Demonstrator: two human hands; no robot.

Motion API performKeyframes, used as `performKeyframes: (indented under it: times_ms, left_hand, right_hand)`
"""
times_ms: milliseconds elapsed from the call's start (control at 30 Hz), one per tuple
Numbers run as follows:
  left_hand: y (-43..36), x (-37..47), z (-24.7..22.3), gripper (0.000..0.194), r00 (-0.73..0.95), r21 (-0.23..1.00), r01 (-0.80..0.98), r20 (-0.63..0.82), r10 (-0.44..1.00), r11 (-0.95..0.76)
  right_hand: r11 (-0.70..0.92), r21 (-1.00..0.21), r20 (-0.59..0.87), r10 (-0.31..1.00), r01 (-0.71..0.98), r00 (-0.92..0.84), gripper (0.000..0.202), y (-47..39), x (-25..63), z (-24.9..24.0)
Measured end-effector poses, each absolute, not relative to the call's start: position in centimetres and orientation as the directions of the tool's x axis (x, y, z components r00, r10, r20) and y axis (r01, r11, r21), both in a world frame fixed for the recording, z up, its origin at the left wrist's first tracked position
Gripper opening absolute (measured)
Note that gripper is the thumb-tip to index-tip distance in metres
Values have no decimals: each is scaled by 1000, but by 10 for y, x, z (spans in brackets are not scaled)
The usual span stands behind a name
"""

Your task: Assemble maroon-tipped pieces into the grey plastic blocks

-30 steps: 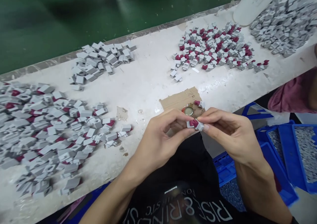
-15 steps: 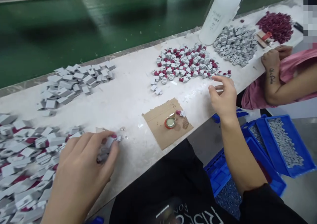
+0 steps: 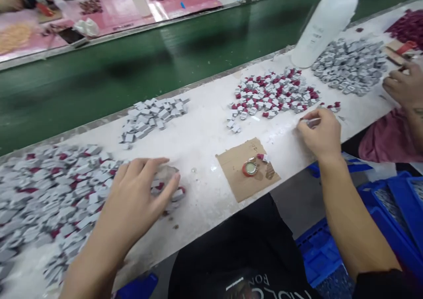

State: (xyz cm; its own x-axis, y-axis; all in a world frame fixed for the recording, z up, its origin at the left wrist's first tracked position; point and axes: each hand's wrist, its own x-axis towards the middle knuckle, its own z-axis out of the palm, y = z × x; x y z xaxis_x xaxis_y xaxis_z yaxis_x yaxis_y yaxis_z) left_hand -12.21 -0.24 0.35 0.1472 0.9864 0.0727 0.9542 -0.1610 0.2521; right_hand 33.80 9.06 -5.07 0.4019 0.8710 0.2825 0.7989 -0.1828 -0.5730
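My left hand (image 3: 139, 202) hovers low over the near left of the table, thumb and fingers apart. Below its fingertips lie a few grey plastic parts with maroon inserts (image 3: 178, 193), partly hidden by the hand. To the right, my right hand (image 3: 322, 133) is closed in a pinch on a small grey-white piece (image 3: 312, 121), mostly covered by the fingers. It is beside a pile of small grey-and-maroon parts (image 3: 271, 91). Between the hands, a cardboard square (image 3: 234, 182) carries a bottle cap (image 3: 250, 168) with pale contents and one grey-and-maroon part (image 3: 263, 157).
A large pile of grey-and-maroon parts (image 3: 66, 193) covers the left. Grey parts (image 3: 148, 118) lie behind. A white bottle (image 3: 325, 25) stands by another grey heap (image 3: 352, 65). A co-worker's hand (image 3: 405, 83) is at far right. Blue crates (image 3: 320, 246) sit below.
The view has shifted left, showing more of the far bench. My left fingers have spread away from the parts beneath them. My right hand has closed from a loose curl onto a small piece.
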Motion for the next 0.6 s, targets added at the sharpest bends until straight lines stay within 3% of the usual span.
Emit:
performKeyframes:
  times_ms: [133,267,433,600]
  left_hand:
    - [34,-125,17,59,-110,75,991,-65,992,115]
    - [59,-137,20,65,-279,29,959,-53,959,281]
    - [65,-149,17,48,-320,60,943,-109,941,327]
    - [58,-143,18,34,-313,130,936,-112,943,326]
  right_hand:
    - [-42,-633,191,959,773,209,8,50,318,-43]
    - [141,-603,238,971,785,9,13,21,312,-41]
    - [83,-689,220,971,720,98,10,4,311,-41]
    - [1,-876,159,945,483,286,13,-4,295,-38]
